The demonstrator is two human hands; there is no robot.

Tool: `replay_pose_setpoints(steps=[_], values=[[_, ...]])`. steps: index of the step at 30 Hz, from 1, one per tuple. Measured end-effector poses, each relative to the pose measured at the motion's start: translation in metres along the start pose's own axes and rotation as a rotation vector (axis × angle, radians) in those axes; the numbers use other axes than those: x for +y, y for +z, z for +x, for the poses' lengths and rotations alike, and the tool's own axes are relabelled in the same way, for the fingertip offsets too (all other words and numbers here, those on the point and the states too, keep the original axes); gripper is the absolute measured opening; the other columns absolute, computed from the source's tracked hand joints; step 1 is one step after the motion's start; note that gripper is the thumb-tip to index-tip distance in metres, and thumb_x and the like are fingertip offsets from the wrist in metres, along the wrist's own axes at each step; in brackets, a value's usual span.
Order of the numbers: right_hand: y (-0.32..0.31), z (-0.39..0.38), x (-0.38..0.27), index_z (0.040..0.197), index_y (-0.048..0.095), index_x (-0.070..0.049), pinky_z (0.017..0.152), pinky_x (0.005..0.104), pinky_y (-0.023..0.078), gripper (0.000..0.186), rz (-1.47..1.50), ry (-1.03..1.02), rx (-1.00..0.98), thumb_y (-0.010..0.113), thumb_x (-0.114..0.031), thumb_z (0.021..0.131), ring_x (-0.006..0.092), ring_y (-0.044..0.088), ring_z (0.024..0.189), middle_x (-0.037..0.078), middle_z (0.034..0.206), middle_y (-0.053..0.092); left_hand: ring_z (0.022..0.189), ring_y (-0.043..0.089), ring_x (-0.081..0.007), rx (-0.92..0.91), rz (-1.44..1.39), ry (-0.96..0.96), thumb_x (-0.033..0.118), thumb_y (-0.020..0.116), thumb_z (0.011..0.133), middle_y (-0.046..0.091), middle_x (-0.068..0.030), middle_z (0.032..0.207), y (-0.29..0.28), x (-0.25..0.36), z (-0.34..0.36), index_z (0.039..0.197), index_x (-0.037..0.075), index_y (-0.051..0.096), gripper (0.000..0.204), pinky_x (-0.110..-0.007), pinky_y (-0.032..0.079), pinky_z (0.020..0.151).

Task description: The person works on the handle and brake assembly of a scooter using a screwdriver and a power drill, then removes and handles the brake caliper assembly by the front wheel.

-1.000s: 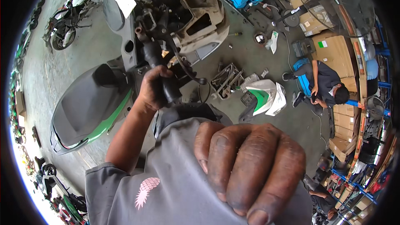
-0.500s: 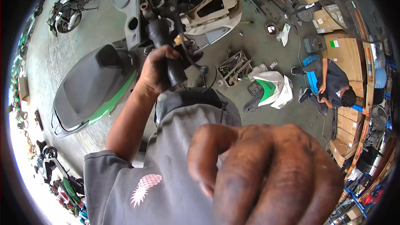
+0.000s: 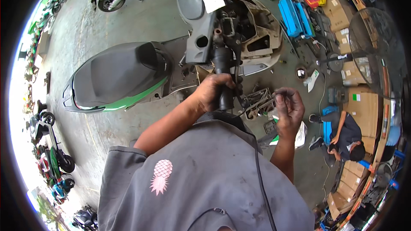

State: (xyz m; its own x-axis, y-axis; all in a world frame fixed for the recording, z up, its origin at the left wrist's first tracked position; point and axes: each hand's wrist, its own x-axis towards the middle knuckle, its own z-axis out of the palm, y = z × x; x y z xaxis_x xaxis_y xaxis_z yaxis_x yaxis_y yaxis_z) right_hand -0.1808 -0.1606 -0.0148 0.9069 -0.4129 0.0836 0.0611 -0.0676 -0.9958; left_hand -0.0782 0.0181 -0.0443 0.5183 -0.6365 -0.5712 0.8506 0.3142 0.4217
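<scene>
My left hand (image 3: 212,90) is wrapped round the black rubber grip (image 3: 226,100) of a scooter's handlebar. The lever (image 3: 235,66) and its cable run close beside that grip. To the right, my right hand (image 3: 290,110) is raised with its palm side showing and its fingers loosely bent. The fingertips are dark with grease, and I see nothing held in them. The partly stripped scooter's tan inner body (image 3: 269,23) lies ahead of the handlebar. Its long black seat (image 3: 117,75) with a green side strip stretches to the left.
Behind my right hand lie a tray of tools (image 3: 257,102) and a white-green panel (image 3: 301,136). A blue toolbox (image 3: 295,17) stands far right. A seated co-worker (image 3: 344,134) is near cardboard boxes (image 3: 361,111) and a fan (image 3: 374,51). A black cord (image 3: 260,169) crosses my shirt.
My right hand has moved from close in front of the camera out to the right of the handlebar. My left hand still grips the handlebar; the view has shifted.
</scene>
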Motion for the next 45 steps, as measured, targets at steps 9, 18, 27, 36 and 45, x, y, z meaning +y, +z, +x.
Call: replay_pose_setpoints(steps=[9, 18, 27, 36, 45], values=[[-0.043, -0.031, 0.203, 0.094, 0.059, -0.002, 0.062, 0.0237, 0.041, 0.021, -0.110, 0.331, 0.163, 0.056, -0.023, 0.091, 0.0077, 0.050, 0.068, 0.000, 0.077, 0.057, 0.079, 0.062, -0.0244, -0.100, -0.046, -0.011, 0.007, 0.057, 0.071, 0.057, -0.0097, 0.083, -0.016, -0.007, 0.009, 0.086, 0.001, 0.056, 0.016, -0.036, 0.052, 0.066], [-0.100, -0.118, 0.302, 0.090, 0.061, 0.000, 0.057, 0.0285, 0.045, 0.020, -0.427, 0.869, -0.121, 0.061, -0.019, 0.084, 0.0151, 0.058, 0.065, 0.008, 0.071, 0.062, 0.067, 0.056, -0.0164, -0.025, -0.032, 0.027, 0.004, 0.057, 0.066, 0.056, -0.0063, 0.077, -0.013, -0.007, 0.005, 0.077, 0.003, 0.056, 0.011, -0.034, 0.049, 0.063], [-0.121, -0.158, 0.367, 0.084, 0.063, 0.001, 0.062, 0.0406, 0.047, 0.028, -0.776, 0.493, -0.429, 0.065, -0.025, 0.076, 0.0305, 0.062, 0.068, 0.015, 0.073, 0.064, 0.069, 0.056, -0.0193, -0.086, -0.029, 0.044, 0.007, 0.057, 0.065, 0.056, -0.0075, 0.079, -0.016, -0.011, 0.016, 0.079, 0.002, 0.056, 0.015, -0.034, 0.048, 0.071], [-0.101, -0.111, 0.329, 0.089, 0.061, -0.001, 0.047, 0.0283, 0.043, 0.024, -0.425, 0.913, -0.176, 0.066, -0.022, 0.078, 0.0136, 0.053, 0.053, 0.006, 0.068, 0.059, 0.069, 0.057, -0.0185, -0.026, 0.016, 0.005, 0.007, 0.058, 0.065, 0.056, -0.0060, 0.074, -0.011, -0.005, 0.010, 0.080, 0.002, 0.057, 0.016, -0.034, 0.049, 0.064], [-0.104, -0.121, 0.319, 0.087, 0.061, 0.000, 0.044, 0.0269, 0.040, 0.023, -0.413, 0.929, -0.211, 0.067, -0.019, 0.077, 0.0129, 0.050, 0.048, 0.006, 0.063, 0.058, 0.066, 0.057, -0.0190, -0.029, 0.039, -0.012, 0.008, 0.057, 0.067, 0.056, -0.0070, 0.075, -0.014, -0.004, 0.007, 0.078, 0.002, 0.057, 0.012, -0.036, 0.050, 0.065]])
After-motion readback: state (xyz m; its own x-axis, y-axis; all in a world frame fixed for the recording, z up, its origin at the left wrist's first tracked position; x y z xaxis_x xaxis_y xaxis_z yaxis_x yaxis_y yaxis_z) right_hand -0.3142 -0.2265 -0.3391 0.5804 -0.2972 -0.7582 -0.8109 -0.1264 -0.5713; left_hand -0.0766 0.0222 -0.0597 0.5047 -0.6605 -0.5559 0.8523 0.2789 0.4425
